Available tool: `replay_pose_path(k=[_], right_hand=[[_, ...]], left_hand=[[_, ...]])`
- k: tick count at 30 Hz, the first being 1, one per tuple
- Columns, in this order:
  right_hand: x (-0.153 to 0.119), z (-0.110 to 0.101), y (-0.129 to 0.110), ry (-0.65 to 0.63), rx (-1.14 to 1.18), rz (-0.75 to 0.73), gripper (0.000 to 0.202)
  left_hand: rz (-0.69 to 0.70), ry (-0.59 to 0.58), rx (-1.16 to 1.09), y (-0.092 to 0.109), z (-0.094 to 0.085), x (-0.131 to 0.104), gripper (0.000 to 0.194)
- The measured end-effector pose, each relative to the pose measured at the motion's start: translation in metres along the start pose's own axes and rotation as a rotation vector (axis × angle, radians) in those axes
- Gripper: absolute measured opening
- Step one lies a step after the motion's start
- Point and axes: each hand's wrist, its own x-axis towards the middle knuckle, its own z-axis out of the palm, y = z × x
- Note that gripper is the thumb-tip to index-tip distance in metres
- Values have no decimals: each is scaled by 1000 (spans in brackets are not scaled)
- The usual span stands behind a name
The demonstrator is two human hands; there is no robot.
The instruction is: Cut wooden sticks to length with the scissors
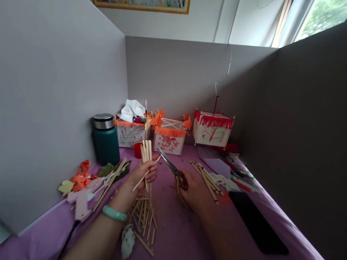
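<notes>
My left hand [145,172], with a pale green bangle on its wrist, is closed around a bundle of thin wooden sticks [147,150] that point upward. One stick lies crosswise at that hand, its upper end near the scissors' tips. In my right hand [193,189] are metal scissors [170,163], pointing up and left toward the bundle; the blades look slightly parted. Below my left hand, a loose pile of short sticks [145,218] rests on the purple cloth [178,241]. To the right of the scissors lie more sticks with dark marks [208,179].
Paper-sided lanterns [168,142] and a red-fringed one [213,131] stand at the back. At left are a green bottle [106,142] and a pink glue gun [81,201] with its cord. A black phone-like slab [257,222] lies at right. Grey panels [196,73] enclose the table.
</notes>
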Motion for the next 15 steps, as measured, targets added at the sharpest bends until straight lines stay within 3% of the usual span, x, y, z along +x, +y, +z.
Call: replay_pose_path(k=[7,15], right_hand=[[2,-2,0,-6,5,-34,35],[1,-2,-5,-47,72,49,39]], left_hand=[[10,-4,27,-1,-1,0,33],[-7,-36,16,0,-1,-1,31]])
